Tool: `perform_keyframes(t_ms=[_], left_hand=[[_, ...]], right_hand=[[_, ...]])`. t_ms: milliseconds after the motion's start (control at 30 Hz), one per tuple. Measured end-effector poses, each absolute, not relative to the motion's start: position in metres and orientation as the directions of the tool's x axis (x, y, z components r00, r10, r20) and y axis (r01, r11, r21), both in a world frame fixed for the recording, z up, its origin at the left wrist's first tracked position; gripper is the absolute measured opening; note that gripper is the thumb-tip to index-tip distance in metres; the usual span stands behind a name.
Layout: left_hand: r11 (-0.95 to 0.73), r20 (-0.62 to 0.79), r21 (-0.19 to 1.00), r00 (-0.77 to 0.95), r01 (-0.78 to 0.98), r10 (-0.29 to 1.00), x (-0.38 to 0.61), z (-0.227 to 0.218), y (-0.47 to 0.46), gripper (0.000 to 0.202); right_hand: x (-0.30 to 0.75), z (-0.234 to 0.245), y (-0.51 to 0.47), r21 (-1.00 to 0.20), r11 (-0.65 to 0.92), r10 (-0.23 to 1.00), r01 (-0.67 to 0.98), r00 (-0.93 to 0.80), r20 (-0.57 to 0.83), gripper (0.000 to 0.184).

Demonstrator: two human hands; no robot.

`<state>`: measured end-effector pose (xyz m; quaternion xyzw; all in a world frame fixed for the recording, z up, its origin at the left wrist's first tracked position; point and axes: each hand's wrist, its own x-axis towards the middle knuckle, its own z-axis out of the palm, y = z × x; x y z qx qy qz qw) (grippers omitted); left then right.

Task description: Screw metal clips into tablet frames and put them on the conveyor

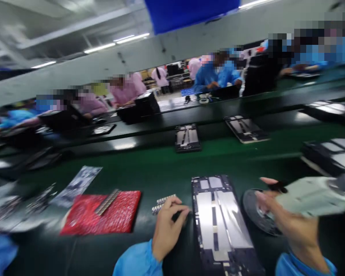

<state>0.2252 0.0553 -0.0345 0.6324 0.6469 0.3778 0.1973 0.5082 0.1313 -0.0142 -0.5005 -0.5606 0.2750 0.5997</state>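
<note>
My left hand (pixel 168 228) is above the bench, its fingers curled and thumb and forefinger tips brought together. Whatever is between them, if anything, is too small to make out. Just behind its fingers lie short strips of small metal parts (pixel 161 202). Right of it lies an opened tablet (pixel 220 218) with silvery battery panels and a dark frame, apart from the hand. My right hand (pixel 297 230) grips a pale grey-green electric screwdriver (pixel 313 197), whose tip is not clearly seen. Below those fingers is a round dark dish (pixel 258 214), partly covered.
Red bubble wrap (pixel 103 214) carries another metal strip (pixel 107 202). A plastic bag (pixel 80 184) lies behind it. More opened tablets (pixel 188 138) sit along the green belt (pixel 149 157), and stacked ones (pixel 336 153) stand right. A neighbour's blue sleeve (pixel 0 253) enters left. People work opposite.
</note>
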Motion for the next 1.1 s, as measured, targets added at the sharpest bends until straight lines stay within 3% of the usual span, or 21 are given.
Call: perform_keyframes(t_ms=[100,233,367,567,700,900,1100], left_hand=[[0.094,-0.005,0.886,-0.191,0.455,0.981,0.227,-0.043,0.069,0.017],[0.347,-0.319,0.913,-0.156,0.212,0.935,0.239,-0.057,0.089,0.019],[0.326,-0.303,0.914,-0.126,0.241,0.944,0.243,-0.057,0.101,0.011],[0.185,-0.138,0.845,-0.129,0.502,0.982,0.241,-0.050,0.109,0.008],[0.233,-0.198,0.856,-0.125,0.462,0.972,0.240,-0.052,0.115,0.008],[0.399,-0.433,0.847,0.018,0.352,0.901,0.230,-0.061,0.137,0.013],[0.439,-0.486,0.836,0.075,0.328,0.871,0.226,-0.062,0.147,0.011]], right_hand=[[0.476,0.000,0.132,-0.931,0.350,0.930,0.101,0.078,0.358,0.014],[0.419,0.009,0.133,-0.953,0.281,0.945,-0.116,-0.138,0.295,0.027],[0.388,0.002,0.139,-0.957,0.226,0.939,-0.183,-0.222,0.264,0.035],[0.374,-0.016,0.148,-0.958,0.225,0.938,-0.176,-0.225,0.262,0.035],[0.366,-0.022,0.148,-0.965,0.222,0.952,-0.140,-0.183,0.246,0.036],[0.356,-0.025,0.149,-0.968,0.222,0.944,-0.115,-0.225,0.243,0.037],[0.354,-0.029,0.153,-0.970,0.222,0.950,-0.100,-0.200,0.238,0.035]])
